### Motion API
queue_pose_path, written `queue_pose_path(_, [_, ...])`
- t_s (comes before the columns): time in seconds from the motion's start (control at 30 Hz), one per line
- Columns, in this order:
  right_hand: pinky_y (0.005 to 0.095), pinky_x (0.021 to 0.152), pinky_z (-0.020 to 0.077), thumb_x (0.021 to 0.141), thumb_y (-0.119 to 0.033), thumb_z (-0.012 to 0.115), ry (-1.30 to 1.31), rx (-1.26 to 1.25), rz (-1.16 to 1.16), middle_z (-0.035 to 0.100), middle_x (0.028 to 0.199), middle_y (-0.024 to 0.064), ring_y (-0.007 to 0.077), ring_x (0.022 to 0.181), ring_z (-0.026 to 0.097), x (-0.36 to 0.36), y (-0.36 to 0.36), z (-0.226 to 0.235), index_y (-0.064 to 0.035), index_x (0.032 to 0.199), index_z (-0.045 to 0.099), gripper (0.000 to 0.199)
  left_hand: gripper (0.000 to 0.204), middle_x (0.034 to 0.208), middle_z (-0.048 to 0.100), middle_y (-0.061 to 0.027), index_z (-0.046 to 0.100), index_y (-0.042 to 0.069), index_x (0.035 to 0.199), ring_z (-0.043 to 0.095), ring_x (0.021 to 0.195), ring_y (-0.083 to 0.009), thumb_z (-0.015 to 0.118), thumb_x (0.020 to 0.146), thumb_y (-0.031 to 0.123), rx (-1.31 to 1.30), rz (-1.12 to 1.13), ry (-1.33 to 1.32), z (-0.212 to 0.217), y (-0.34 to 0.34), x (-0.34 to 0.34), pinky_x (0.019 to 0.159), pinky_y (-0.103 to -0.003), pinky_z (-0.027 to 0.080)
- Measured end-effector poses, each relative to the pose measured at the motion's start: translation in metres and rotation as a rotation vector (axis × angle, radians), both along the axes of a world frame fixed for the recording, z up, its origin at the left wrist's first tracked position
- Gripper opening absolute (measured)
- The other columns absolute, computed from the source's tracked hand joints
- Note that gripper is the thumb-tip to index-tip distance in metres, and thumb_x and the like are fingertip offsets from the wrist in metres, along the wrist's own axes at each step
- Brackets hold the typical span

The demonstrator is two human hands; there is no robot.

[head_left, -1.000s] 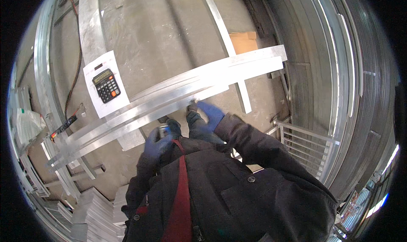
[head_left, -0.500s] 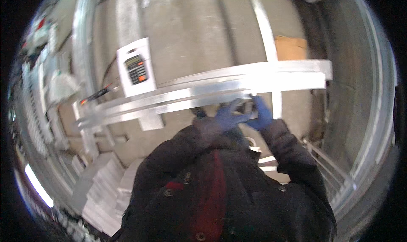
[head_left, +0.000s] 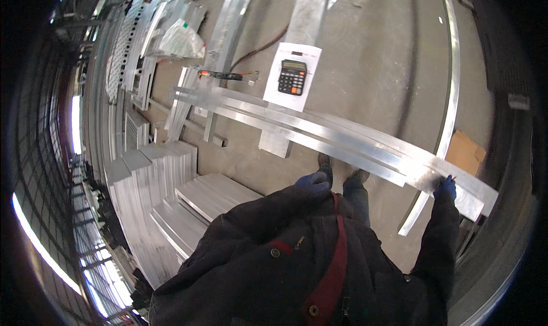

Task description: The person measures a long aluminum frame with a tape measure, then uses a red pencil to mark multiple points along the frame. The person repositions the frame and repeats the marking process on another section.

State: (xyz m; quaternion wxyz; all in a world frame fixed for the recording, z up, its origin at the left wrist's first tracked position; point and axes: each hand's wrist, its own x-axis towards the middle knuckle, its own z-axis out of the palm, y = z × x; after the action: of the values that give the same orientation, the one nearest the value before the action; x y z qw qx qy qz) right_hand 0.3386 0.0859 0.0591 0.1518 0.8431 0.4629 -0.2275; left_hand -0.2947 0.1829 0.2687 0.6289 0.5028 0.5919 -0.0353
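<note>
The right arm is stretched forward and to the right, and the right hand (head_left: 446, 189) is set at the metal profiles (head_left: 365, 156) near their right end; a small reddish tip is seen by its fingers, but whether anything is pinched cannot be told. The left arm is bent, and the left hand (head_left: 315, 181) is held before the body, short of the profiles, its grip likewise unclear. On the 2 hands, blue gloves are worn. The profiles are laid side by side, their long axis slanted from far left to near right, across a wide bar (head_left: 308, 18) and a narrow bar (head_left: 452, 69). A calculator (head_left: 293, 78) is laid on white paper (head_left: 294, 103). Cardboard (head_left: 465, 153) is seen on the grey floor (head_left: 371, 69), and metal lengths (head_left: 148, 183) are stacked at left
</note>
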Motion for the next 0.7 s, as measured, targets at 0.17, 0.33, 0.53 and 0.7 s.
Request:
queue_pose_path(0.17, [0.0553,0.097,0.0582,0.081,-0.041,0.082,0.031,-0.007,0.096,0.069,0.130,0.0287,0.0467,0.115,0.071,0.000,0.008,0.001,-0.0015,0.158,0.044,0.095,0.057,0.121,0.076,-0.0125,0.070,0.005,0.131,0.070,0.114,-0.0224,0.080,0.092,0.046,-0.041,0.252,0.015,0.045,-0.020,-0.027,0.098,-0.039,0.056])
queue_pose_path(0.33, [0.0531,0.101,0.0574,0.075,-0.053,0.088,-0.024,0.095,-0.109,0.070,0.133,0.0271,0.0451,0.120,0.070,-0.018,0.014,0.047,-0.0007,0.160,0.045,0.108,0.048,0.119,0.076,-0.0094,0.070,0.006,0.131,0.069,0.110,-0.0182,0.081,0.094,0.035,0.059,0.284,0.052,0.079,-0.038,-0.069,0.095,-0.036,0.057])
queue_pose_path(0.53, [0.0495,0.108,0.0539,0.091,-0.034,0.084,0.212,0.762,-0.051,0.067,0.141,0.0276,0.0420,0.127,0.067,-0.094,0.024,0.113,-0.0005,0.154,0.055,0.077,0.046,0.122,0.077,-0.0111,0.068,0.003,0.134,0.071,0.112,-0.0202,0.078,0.098,0.029,0.057,0.523,-0.031,0.052,-0.071,-0.140,0.097,-0.039,0.057])
queue_pose_path(0.7, [0.0526,0.107,0.0537,0.073,-0.036,0.097,0.418,0.779,0.444,0.066,0.139,0.0286,0.0469,0.126,0.065,-0.295,0.049,0.129,-0.0008,0.156,0.049,0.102,0.045,0.124,0.076,-0.0140,0.068,0.006,0.136,0.071,0.116,-0.0248,0.076,0.100,0.031,0.125,0.465,-0.159,0.007,-0.109,-0.213,0.098,-0.040,0.057])
